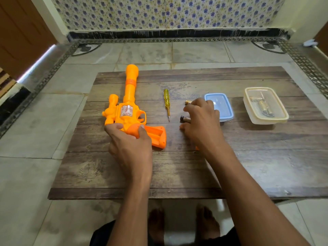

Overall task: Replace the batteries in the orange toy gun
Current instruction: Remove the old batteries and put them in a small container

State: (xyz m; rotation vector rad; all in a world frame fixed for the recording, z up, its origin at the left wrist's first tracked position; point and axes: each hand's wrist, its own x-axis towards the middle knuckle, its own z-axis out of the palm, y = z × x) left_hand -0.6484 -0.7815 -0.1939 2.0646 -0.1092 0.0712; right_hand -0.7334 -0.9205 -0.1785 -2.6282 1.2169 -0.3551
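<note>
My left hand [130, 148] curls over the rear of the orange toy gun [128, 110], thumb on one side and fingers on the other, holding it flat on the wooden board [177, 171]. The gun's long barrel points away from me, and its grip, just right of my left fingers, lies with the battery compartment [156, 134] open and hollow.

My right hand [202, 121] rests palm down, fingers bent over two small batteries [185, 119]; one end shows beyond my fingertips and another by my thumb. Whether I am gripping them I cannot tell.

Between my hands lies a yellow see-through screwdriver [166, 103], tip toward me. Just beyond my right hand, touching its far side, sits a pale blue plastic lid [223, 107]. Well right of that stands a clear plastic box [265, 106] with more batteries inside.

The board is dark, rough-grained planking set on a grey tiled floor [35, 174] with a patterned border. Ahead is a wall of blue flower tiles [168, 13].
</note>
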